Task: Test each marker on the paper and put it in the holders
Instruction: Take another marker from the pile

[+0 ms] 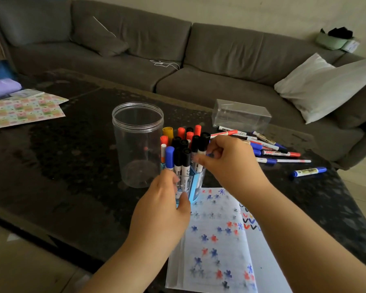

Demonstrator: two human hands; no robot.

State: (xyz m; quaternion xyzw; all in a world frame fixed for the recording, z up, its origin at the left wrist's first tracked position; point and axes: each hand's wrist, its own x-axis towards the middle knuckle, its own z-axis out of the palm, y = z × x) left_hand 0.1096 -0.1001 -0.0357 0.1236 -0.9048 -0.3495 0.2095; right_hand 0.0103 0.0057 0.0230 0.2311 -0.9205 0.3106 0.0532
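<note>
Left hand [165, 210] curled round the blue holder [193, 187] near the table's [72, 144] front edge, right hand [230, 159] pinching a black-capped marker [203, 144] standing among the holder's markers, marked paper [218, 240] just in front, empty clear jar [137, 142] beside it, loose markers [268, 146] toward the right edge.

Both bare forearms reach forward — left hand [163, 210] curled in a grip, right hand [226, 159] pinching with its fingers [201, 159].

Capped markers [184, 151] stand upright in blue holder [193, 187] beside paper [216, 240].
</note>
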